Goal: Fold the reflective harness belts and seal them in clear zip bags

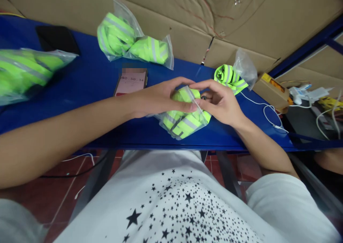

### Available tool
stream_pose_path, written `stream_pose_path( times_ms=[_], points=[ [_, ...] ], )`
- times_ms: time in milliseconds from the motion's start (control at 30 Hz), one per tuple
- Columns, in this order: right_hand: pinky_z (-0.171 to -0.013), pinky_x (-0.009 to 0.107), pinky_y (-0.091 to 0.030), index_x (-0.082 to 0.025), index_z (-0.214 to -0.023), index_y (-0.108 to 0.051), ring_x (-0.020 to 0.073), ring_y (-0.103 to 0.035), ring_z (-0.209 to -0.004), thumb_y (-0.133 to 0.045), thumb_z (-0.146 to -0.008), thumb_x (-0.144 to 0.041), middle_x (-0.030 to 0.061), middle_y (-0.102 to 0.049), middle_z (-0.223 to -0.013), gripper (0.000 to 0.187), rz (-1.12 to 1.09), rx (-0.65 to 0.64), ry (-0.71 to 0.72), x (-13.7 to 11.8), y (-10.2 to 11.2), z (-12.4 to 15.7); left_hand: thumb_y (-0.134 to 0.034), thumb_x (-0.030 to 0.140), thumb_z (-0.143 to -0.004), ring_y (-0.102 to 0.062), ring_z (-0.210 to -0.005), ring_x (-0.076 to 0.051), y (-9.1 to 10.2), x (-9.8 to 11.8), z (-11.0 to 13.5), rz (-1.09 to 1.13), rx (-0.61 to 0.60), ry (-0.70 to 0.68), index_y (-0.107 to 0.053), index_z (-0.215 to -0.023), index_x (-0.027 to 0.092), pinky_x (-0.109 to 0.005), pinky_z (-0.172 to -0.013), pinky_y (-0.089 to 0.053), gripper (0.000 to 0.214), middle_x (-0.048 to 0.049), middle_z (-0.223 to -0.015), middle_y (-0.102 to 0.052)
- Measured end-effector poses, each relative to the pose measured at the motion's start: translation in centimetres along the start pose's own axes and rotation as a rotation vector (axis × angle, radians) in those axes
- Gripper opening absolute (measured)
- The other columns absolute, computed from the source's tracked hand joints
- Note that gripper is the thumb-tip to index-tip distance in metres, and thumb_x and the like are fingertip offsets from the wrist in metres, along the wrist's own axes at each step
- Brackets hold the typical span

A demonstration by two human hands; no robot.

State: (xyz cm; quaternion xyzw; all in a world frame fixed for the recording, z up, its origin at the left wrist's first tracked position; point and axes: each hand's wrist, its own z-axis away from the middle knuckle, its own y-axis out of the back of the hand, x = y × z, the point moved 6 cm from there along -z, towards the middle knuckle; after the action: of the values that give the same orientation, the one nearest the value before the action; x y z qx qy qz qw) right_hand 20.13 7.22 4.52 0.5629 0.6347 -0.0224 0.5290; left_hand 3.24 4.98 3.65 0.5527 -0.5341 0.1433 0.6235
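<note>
A clear zip bag [184,123] stuffed with neon-yellow reflective strap, grey-striped with some black parts, is between my hands over the near part of the blue table. My left hand [163,98] grips it from the left, thumb pressed on the plastic near the bag's mouth. On the other side my right hand [221,102] pinches the edge of the mouth, its fingers curled by the strap there. A small dark piece shows beside the right fingers; its kind is unclear. Behind my right hand lies a loose roll of reflective strap [229,77].
Two filled bags [118,38] stand at the back, another bag [26,71] at the left. A phone [131,80] showing a timer lies behind my left forearm. A dark flat object [56,38], an empty-looking bag [245,68], a cardboard box [272,93] and a white cable [268,111] lie around.
</note>
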Motion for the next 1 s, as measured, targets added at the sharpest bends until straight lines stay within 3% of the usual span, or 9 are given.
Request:
stream_pose_path(
  times_ms=[167, 267, 367, 567, 733, 867, 1000],
  points=[
    [-0.065, 0.027, -0.059, -0.028, -0.138, -0.069, 0.0136, -0.067, -0.082, -0.071, -0.092, -0.063, 0.0057, -0.070, -0.123, 0.058, -0.059, -0.170, 0.046, -2.6, 1.4, 0.6, -0.060, 0.057, -0.099, -0.075, -0.113, -0.025, 0.3, 1.8, 1.1, 0.110, -0.091, -0.011, -0.043, -0.157, 0.036, -0.034, -0.082, -0.065, 0.064, -0.0054, -0.137, -0.071],
    [-0.063, 0.025, -0.058, -0.026, -0.135, -0.071, 0.0125, -0.065, -0.079, -0.078, -0.089, -0.058, 0.0062, -0.070, -0.117, 0.057, -0.067, -0.132, 0.056, -3.5, 1.7, 0.9, -0.064, 0.053, -0.098, -0.068, -0.129, -0.027, 0.2, 2.5, 1.6, 0.131, -0.119, -0.058, -0.039, -0.160, 0.038, -0.035, -0.094, -0.064, 0.069, -0.0033, -0.147, -0.065],
    [-0.061, 0.024, -0.056, -0.023, -0.133, -0.071, 0.0111, -0.062, -0.073, -0.080, -0.089, -0.055, 0.0061, -0.070, -0.109, 0.055, -0.070, -0.118, 0.058, -3.5, 1.0, 1.1, -0.069, 0.056, -0.095, -0.061, -0.138, -0.029, -0.1, 2.5, 1.5, 0.071, -0.097, -0.107, -0.041, -0.160, 0.036, -0.037, -0.103, -0.061, 0.074, -0.0042, -0.149, -0.063],
    [-0.065, 0.025, -0.060, -0.024, -0.135, -0.064, 0.0105, -0.064, -0.072, -0.078, -0.092, -0.049, 0.0051, -0.070, -0.110, 0.052, -0.102, -0.172, 0.032, -2.6, -1.0, 1.5, -0.063, 0.073, -0.092, -0.061, -0.137, -0.031, -0.6, 2.4, 1.0, -0.056, 0.017, -0.149, -0.044, -0.157, 0.029, -0.040, -0.109, -0.057, 0.081, -0.0097, -0.143, -0.065],
    [-0.064, 0.023, -0.061, -0.022, -0.116, -0.066, 0.0110, -0.070, -0.071, -0.087, -0.084, -0.046, 0.0006, -0.072, -0.096, 0.045, -0.238, -0.160, -0.060, -2.6, -1.1, 1.4, -0.065, 0.070, -0.093, -0.063, -0.131, -0.031, -0.6, 2.5, 0.9, -0.049, 0.037, -0.128, -0.046, -0.158, 0.030, -0.041, -0.108, -0.055, 0.079, -0.0089, -0.139, -0.066],
    [-0.061, 0.021, -0.058, -0.017, -0.095, -0.072, 0.0109, -0.070, -0.067, -0.088, -0.084, -0.040, 0.0006, -0.072, -0.081, 0.030, -0.227, -0.214, -0.009, -3.4, -0.9, 1.0, -0.064, 0.067, -0.095, -0.066, -0.126, -0.031, -0.6, 2.5, 1.0, -0.077, 0.043, -0.132, -0.047, -0.158, 0.029, -0.041, -0.104, -0.056, 0.076, -0.0090, -0.138, -0.067],
    [-0.059, 0.016, -0.055, -0.016, -0.088, -0.071, 0.0076, -0.067, -0.064, -0.090, -0.082, -0.028, -0.0017, -0.073, -0.078, 0.023, -0.174, -0.175, 0.084, -5.0, -1.4, 1.5, -0.062, 0.064, -0.097, -0.071, -0.116, -0.028, -1.6, 3.1, 1.5, -0.051, -0.106, -0.173, -0.044, -0.160, 0.031, -0.034, -0.093, -0.059, 0.074, -0.0072, -0.128, -0.074]
  ],
)
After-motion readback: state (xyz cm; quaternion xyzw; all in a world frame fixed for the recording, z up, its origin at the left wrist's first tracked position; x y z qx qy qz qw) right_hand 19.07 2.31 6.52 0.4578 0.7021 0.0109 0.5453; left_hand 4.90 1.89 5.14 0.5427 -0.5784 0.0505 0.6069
